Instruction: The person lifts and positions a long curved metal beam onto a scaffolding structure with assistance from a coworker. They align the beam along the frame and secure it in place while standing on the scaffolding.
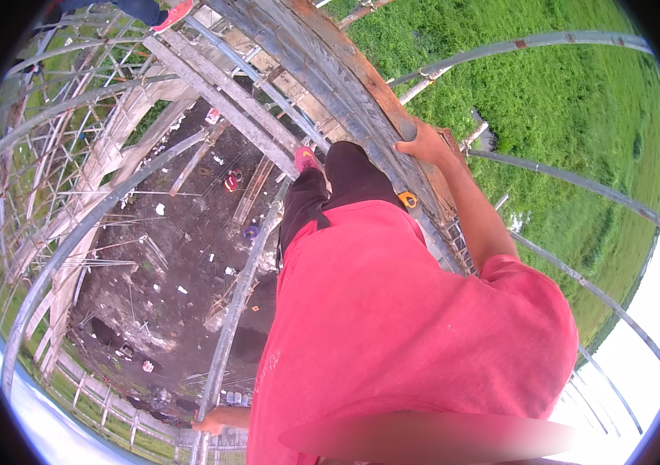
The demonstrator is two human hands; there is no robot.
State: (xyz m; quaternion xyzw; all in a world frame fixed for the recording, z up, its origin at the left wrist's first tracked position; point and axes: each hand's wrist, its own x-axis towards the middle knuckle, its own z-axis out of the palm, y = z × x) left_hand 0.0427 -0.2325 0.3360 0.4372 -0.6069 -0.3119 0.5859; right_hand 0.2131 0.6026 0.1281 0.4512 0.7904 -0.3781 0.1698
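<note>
My left hand (210, 422) grips an upright-looking grey metal pipe (229, 330) at the lower left. My right hand (423, 146) is closed over the edge of a long, rusty, dark steel beam (372, 101) at the upper right. A yellow tool (408, 199), perhaps a tape measure, is beside my right thigh. My pink shoe (305, 158) stands near the end of pale planks (221, 105), which lie next to a thinner grey pipe (260, 81). My red shirt and dark trousers fill the middle of the view.
A co-worker's leg and red shoe (173, 15) are at the top left. Curved pipes (523, 43) arch out over grass (570, 108) on the right. Dense scaffolding (51, 155) stands on the left. Far below lies dark ground (159, 256) with scattered debris and planks.
</note>
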